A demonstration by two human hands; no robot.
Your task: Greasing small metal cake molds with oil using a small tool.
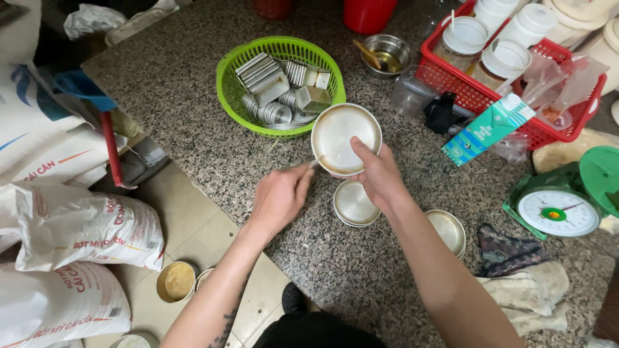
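Holding a round metal tin (345, 137) tilted above the granite worktop (193, 96) in my right hand (380, 177), thumb on its rim, I see my left hand (278, 196) closed on a thin utensil (308, 165), beside the green basket (232, 90).

We saw a green basket (227, 77) of metal moulds (264, 74) on the speckled stone counter (180, 84). Behind it stood a small steel bowl (387, 54) holding a spoon. To the right, a red basket (567, 122) held lidded jars (503, 61), with a teal carton (488, 127) leaning against it. A green kitchen scale (560, 206) sat near folded cloths (529, 290). White sacks (77, 225) lay on the floor at left.
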